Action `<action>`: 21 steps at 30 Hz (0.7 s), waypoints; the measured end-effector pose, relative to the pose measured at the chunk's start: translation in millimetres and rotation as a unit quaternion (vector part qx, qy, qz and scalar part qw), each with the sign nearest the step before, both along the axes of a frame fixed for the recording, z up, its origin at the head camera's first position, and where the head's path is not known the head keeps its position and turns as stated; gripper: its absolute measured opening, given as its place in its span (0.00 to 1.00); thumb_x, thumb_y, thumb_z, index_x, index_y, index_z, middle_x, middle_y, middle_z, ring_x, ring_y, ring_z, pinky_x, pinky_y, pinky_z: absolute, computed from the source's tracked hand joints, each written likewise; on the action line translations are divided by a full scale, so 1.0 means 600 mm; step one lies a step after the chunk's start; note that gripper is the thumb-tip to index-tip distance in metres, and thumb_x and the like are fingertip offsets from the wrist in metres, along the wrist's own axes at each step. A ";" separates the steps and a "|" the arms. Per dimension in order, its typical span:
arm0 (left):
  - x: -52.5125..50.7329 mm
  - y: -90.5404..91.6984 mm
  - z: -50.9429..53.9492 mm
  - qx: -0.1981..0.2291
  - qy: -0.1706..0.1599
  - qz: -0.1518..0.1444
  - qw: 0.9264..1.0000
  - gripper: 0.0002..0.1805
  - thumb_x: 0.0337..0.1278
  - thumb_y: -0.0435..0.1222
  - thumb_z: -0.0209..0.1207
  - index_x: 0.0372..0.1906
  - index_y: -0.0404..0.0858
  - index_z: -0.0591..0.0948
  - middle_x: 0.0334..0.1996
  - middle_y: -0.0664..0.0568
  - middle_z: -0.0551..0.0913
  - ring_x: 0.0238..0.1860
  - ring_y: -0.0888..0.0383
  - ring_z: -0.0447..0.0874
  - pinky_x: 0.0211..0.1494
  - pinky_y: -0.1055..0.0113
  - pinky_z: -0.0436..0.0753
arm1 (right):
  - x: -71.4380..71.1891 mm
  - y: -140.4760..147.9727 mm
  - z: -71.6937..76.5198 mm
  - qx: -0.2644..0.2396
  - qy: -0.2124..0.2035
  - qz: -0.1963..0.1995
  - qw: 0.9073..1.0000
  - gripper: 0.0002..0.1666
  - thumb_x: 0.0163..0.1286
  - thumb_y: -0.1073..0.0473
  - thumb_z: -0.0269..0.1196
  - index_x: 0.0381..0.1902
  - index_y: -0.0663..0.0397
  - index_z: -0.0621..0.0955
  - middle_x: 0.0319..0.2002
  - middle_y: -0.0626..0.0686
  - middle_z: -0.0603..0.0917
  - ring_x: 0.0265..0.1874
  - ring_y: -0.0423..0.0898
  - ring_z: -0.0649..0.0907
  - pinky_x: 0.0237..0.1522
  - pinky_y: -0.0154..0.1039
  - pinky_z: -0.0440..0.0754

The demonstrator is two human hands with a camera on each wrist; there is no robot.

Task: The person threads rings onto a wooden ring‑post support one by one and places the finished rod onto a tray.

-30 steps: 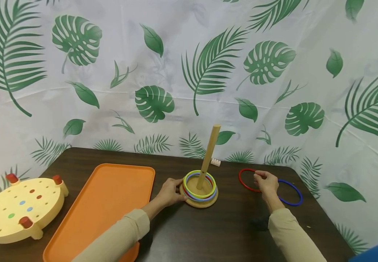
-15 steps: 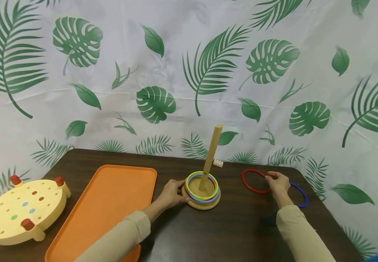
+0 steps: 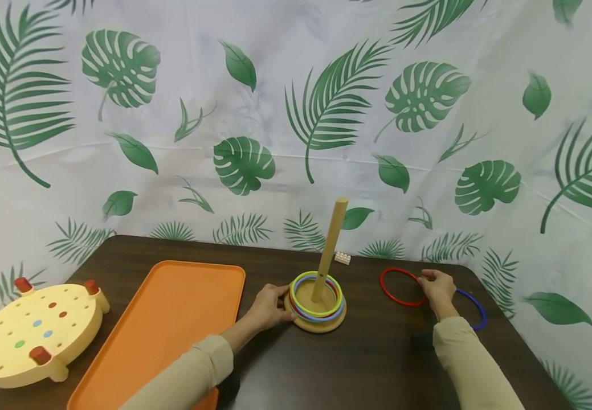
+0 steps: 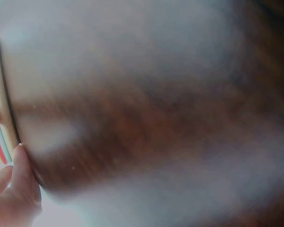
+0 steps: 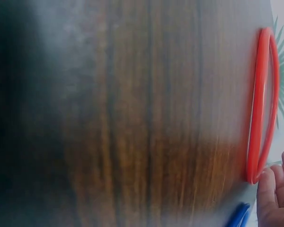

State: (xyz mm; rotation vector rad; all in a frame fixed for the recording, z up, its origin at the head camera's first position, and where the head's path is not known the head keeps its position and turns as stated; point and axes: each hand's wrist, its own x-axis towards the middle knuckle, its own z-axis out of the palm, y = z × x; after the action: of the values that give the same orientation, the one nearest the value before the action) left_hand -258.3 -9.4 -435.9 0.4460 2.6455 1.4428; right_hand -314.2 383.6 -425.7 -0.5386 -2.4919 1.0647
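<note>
Farthest out, well to the left of the left hand (image 3: pixel 267 307), sits a yellow round board (image 3: pixel 26 336), with red pegs (image 3: pixel 40 355) at its edge. Next in comes the orange tray (image 3: pixel 188 296), just left of that hand, a sleeve (image 3: pixel 188 367) cutting across its corner. And the left hand itself: fingers bent, thumb and fingertips gripping the base of a wooden stand (image 3: pixel 316 326). Only the head camera gets the post (image 3: pixel 330 245), with yellow, light blue and red rings stacked round it; the left wrist camera catches a slice, the base's edge and slivers of colour beside the fingers. Beyond the stand, between the hands, a small white brick (image 3: pixel 342 258), seen by the head camera alone. Now the loose red ring (image 5: pixel 258 104), on the table (image 3: pixel 296 364) at the fingertips of the right hand (image 3: pixel 437 287)! The right wrist camera brings it close: fingers bent, half-curled, right at the ring's end, though whether they pinch it, neither view can tell. Just right of that hand, a blue ring (image 5: pixel 238 215), partly hidden from the head camera and only a fragment from the wrist.
</note>
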 end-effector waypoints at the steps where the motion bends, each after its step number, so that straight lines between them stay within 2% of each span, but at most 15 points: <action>1: 0.000 0.000 0.000 0.001 0.000 0.001 1.000 0.38 0.41 0.29 0.71 0.62 0.25 0.70 0.49 0.35 0.71 0.43 0.46 0.80 0.41 0.64 0.82 | -0.001 0.001 -0.001 0.003 -0.001 0.000 1.000 0.17 0.59 0.68 0.61 0.45 0.74 0.79 0.37 0.66 0.83 0.48 0.64 0.73 0.56 0.54 0.64; 9: 0.003 -0.001 0.001 -0.001 0.000 -0.001 1.000 0.37 0.42 0.29 0.71 0.62 0.26 0.70 0.49 0.36 0.70 0.43 0.47 0.79 0.41 0.64 0.82 | -0.005 0.006 -0.006 0.044 -0.019 0.005 0.999 0.16 0.57 0.68 0.62 0.44 0.72 0.79 0.39 0.66 0.83 0.46 0.65 0.75 0.54 0.55 0.65; 21: 0.000 -0.001 -0.003 -0.002 0.006 -0.003 1.000 0.37 0.40 0.29 0.71 0.61 0.26 0.71 0.49 0.36 0.71 0.43 0.48 0.80 0.41 0.63 0.82 | -0.005 0.000 -0.004 0.068 -0.046 0.025 0.996 0.16 0.56 0.69 0.62 0.44 0.71 0.80 0.38 0.66 0.83 0.45 0.64 0.76 0.51 0.54 0.69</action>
State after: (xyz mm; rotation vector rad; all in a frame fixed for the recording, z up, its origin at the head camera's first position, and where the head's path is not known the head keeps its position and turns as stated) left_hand -258.5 -10.1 -437.6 0.4640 2.6542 1.4375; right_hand -317.3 383.7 -428.2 -0.4983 -2.6478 0.8988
